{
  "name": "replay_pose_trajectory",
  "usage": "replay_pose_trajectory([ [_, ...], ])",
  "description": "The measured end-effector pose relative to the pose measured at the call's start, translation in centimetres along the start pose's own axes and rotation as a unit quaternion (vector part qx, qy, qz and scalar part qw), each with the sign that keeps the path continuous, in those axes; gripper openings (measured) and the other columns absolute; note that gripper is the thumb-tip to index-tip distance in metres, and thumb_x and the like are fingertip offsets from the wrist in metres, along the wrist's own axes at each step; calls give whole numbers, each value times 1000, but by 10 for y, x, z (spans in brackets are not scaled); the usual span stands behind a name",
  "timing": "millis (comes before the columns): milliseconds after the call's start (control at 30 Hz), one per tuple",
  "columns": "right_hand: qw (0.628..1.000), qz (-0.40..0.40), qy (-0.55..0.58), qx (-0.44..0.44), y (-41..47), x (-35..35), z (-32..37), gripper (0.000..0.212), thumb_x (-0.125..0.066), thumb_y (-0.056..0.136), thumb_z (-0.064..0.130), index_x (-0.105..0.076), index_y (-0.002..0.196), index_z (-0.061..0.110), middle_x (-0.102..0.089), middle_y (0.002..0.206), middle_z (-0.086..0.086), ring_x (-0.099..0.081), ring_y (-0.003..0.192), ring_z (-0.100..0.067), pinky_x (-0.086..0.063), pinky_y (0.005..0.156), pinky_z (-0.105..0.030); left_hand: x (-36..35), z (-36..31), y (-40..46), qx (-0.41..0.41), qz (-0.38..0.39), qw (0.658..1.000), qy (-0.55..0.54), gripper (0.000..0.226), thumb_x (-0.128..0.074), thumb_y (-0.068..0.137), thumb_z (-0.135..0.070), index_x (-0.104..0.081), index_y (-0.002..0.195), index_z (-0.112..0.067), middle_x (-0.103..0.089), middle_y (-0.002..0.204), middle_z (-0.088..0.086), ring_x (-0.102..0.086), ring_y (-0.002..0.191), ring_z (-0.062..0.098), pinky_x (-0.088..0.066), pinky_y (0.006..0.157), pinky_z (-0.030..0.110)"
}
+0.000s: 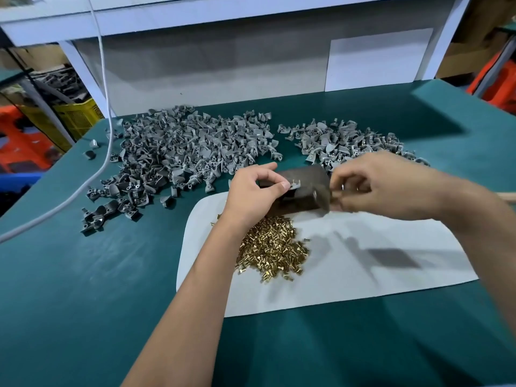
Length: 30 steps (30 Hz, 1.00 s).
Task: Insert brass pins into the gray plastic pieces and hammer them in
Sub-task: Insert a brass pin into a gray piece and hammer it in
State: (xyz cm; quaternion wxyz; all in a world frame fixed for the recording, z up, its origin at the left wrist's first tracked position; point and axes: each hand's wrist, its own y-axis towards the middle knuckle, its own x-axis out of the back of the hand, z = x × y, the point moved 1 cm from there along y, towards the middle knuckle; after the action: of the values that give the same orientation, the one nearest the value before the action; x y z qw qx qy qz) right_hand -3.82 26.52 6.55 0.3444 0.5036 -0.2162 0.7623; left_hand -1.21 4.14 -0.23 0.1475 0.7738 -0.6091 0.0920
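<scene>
A small gray piece [293,186] with a brass pin is pinched by the left hand [255,191] over a dark metal block [300,191]. The blurred right hand [374,188] is curled round a hammer handle [506,196]. Brass pins [275,247] are heaped on white paper [363,275]. Gray pieces [181,152] are piled far on the green table [83,289]. A yellow crate [76,118] is seen far left.

Your brass pins [272,247] heaped mid-table, gray plastic pieces [190,146] piled toward the far edge, hammer [301,188] between.

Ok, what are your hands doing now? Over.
Left hand pinches gray piece, pins up, on metal block. Right hand grips hammer. Nothing blocking.
</scene>
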Motion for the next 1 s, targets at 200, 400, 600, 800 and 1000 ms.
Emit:
replay_pose_trajectory([
  [200,993,87,-75,-25,-9,-25,-3,17,-86,72,33,-72,80,27,-69,71,14,-61,68,-1,-52,66,-27,0,-1,-1,16,11,999,-41,22,-79,85,-9,-79,72,-26,-65,136,0,-59,125,12,-40,115,47],
  [400,999,-14,-25,-16,-1,-17,-1,14,-85,77,39,-74,74,31,-69,69,16,-64,68,1,-54,67,-25,0,1,0,19,11,998,-55,20,-80,84,-9,-79,72,-25,-65,136,0,-60,125,15,-41,114,50],
  [600,984,-173,54,-2,28,-44,10,31,-80,83,42,-74,108,24,-70,87,10,-65,82,-10,-55,79,-34,0,0,-1,-28,20,998,-46,10,-79,85,-8,-80,81,-18,-65,136,1,-59,127,11,-38,116,46],
  [800,949,-302,83,39,27,-57,9,24,-87,78,25,-79,100,19,-73,93,7,-64,87,-8,-51,85,-26,3,-2,1,-141,0,990,27,11,-82,83,-11,-79,89,-20,-67,133,-5,-50,135,18,-33,118,48],
  [1000,926,-360,105,41,24,-60,10,27,-89,75,15,-79,101,15,-74,90,3,-67,80,-9,-52,78,-18,3,-3,0,-196,-15,980,19,16,-86,79,-8,-80,92,-14,-71,125,-3,-57,128,20,-40,112,50],
])
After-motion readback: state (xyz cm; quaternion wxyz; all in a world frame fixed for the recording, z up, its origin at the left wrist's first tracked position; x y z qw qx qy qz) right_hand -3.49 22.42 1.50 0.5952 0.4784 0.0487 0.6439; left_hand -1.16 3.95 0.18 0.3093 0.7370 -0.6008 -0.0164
